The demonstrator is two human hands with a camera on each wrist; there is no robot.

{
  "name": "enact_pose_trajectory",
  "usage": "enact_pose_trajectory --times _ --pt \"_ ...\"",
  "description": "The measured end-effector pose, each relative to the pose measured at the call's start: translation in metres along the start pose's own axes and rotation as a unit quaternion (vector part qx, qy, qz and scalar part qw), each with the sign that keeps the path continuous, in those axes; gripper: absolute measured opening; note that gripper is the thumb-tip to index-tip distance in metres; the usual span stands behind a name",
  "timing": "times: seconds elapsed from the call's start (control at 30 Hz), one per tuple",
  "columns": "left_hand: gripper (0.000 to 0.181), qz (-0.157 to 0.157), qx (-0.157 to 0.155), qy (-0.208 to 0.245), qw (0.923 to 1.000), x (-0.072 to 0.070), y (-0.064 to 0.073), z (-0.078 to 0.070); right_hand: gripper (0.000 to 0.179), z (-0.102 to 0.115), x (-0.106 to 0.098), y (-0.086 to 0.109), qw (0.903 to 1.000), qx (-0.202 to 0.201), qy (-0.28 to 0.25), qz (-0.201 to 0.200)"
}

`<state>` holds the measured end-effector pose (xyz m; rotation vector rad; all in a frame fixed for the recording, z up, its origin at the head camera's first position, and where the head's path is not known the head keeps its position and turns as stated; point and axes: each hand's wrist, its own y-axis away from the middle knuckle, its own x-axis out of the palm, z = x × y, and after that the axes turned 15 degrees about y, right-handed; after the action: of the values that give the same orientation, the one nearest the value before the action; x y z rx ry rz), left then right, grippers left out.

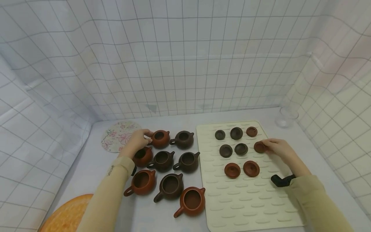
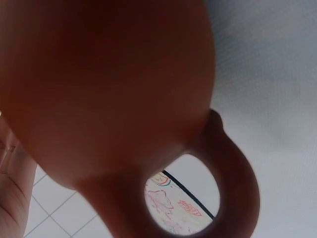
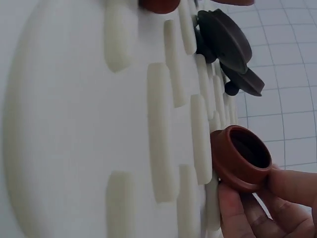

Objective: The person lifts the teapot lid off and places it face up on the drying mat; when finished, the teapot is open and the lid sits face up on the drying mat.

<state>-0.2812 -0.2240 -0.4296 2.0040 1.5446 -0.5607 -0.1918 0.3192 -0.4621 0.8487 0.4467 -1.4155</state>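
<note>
At the back left, my left hand (image 1: 138, 139) pinches the handle side of a small reddish-brown teapot (image 1: 163, 142) with no lid. A reddish-brown teapot body (image 2: 109, 89) and its loop handle (image 2: 242, 183) fill the left wrist view, partly hiding the hand. My right hand (image 1: 279, 149) pinches the edge of a small reddish-brown lid (image 1: 259, 147) at the right side of a cream ribbed mat (image 1: 226, 206). The right wrist view shows this lid (image 3: 233, 166) with its hollow rim facing outward, close against the mat's ridges.
Several lidless teapots, dark brown (image 1: 169, 190) and reddish (image 1: 189, 211), stand in rows left of the mat. On it lie more lids, dark (image 1: 226, 150) and reddish (image 1: 251, 169). A flowered round mat (image 1: 116, 137), clear glass (image 1: 285, 117) and orange round (image 1: 68, 214) lie around.
</note>
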Motion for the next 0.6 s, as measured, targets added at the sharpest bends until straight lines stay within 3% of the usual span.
enact_pose_trajectory --times 0.13,0.43,0.6 --pt "0.034 0.000 -0.001 0.004 1.0000 0.0009 0.0002 0.0010 0.064 0.0014 0.0017 -0.0002 0.9979 0.006 0.062 -0.020" --pt "0.034 -0.002 0.011 -0.001 0.9999 0.0035 0.0025 0.0053 0.070 -0.0014 0.0022 0.0046 0.9981 0.016 0.055 0.021" --pt "0.033 -0.005 0.041 -0.022 0.9989 0.0031 0.0025 0.0054 0.065 0.0046 0.0028 0.0051 0.9979 -0.003 0.063 -0.014"
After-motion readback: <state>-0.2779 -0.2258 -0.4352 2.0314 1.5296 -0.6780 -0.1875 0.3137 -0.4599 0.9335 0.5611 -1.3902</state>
